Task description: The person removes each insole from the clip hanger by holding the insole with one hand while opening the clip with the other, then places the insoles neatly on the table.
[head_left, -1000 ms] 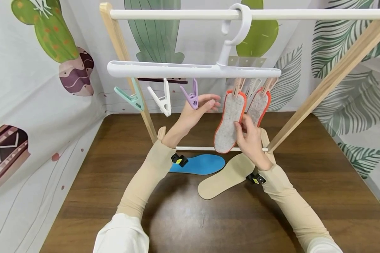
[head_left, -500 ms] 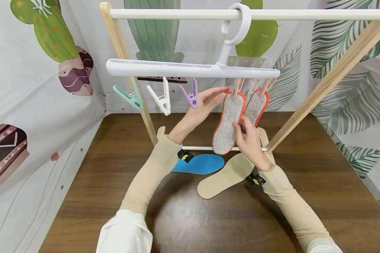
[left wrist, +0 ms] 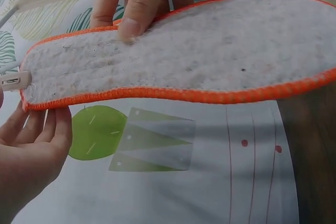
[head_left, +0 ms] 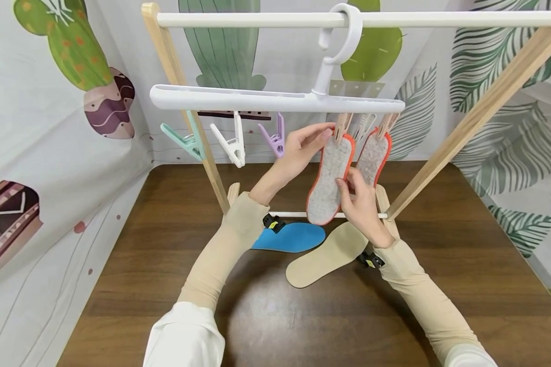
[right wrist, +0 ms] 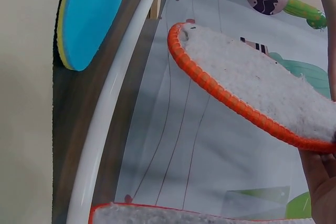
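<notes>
A grey felt insole with orange edging [head_left: 328,178] hangs from a beige clip [head_left: 343,127] on the white hanger [head_left: 239,98]. My right hand [head_left: 361,199] pinches its right edge around mid-length, thumb on the front. At the insole's top end, beside the clip, my left hand [head_left: 298,148] holds on. In the left wrist view my left fingers [left wrist: 50,129] pass behind the felt, while the thumb is mostly cut off by the frame. A matching insole [head_left: 375,153] hangs just behind from another beige clip [head_left: 387,125].
Teal [head_left: 188,140], white [head_left: 233,142] and purple [head_left: 275,137] clips hang at the left of the hanger. A blue insole [head_left: 294,237] and a cream insole [head_left: 326,257] lie on the wooden table [head_left: 275,316]. Wooden posts [head_left: 477,109] frame the rack.
My left hand has moved right, from behind the purple clip to the top of the near insole. My right hand keeps its pinch, and the insole has shifted slightly left.
</notes>
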A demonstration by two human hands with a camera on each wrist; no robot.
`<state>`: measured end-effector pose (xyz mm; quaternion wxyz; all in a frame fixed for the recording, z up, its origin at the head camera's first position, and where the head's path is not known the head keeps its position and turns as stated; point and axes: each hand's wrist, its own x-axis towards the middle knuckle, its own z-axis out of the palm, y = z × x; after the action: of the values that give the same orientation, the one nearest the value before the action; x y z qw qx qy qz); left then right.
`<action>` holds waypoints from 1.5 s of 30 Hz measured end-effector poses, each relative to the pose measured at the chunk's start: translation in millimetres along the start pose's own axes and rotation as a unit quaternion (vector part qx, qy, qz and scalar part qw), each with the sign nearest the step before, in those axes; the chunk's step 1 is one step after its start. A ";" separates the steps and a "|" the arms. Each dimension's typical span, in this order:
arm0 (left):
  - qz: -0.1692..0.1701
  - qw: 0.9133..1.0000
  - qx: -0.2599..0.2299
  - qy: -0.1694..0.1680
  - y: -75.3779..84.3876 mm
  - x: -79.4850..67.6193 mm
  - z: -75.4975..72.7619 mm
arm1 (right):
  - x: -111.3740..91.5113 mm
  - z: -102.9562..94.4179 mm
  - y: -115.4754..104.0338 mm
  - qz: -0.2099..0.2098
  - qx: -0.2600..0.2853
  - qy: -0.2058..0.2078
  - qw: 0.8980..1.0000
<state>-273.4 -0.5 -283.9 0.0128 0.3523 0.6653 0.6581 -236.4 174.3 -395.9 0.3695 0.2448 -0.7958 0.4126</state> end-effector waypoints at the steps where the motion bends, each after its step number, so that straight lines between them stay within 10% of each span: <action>1: 0.003 1.000 0.003 0.001 1.2 0.8 0.5 | -0.2 0.4 -0.2 0.000 0.002 -0.001 1.000; 45: 0.041 0.998 -0.054 0.013 13.4 21.8 6.9 | -1.7 1.4 -7.1 -0.003 -0.003 -0.005 1.000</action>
<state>-280.3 14.5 -263.3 -0.0039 0.3689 0.6141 0.6978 -231.0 169.5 -394.5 0.3673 0.2480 -0.7982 0.4079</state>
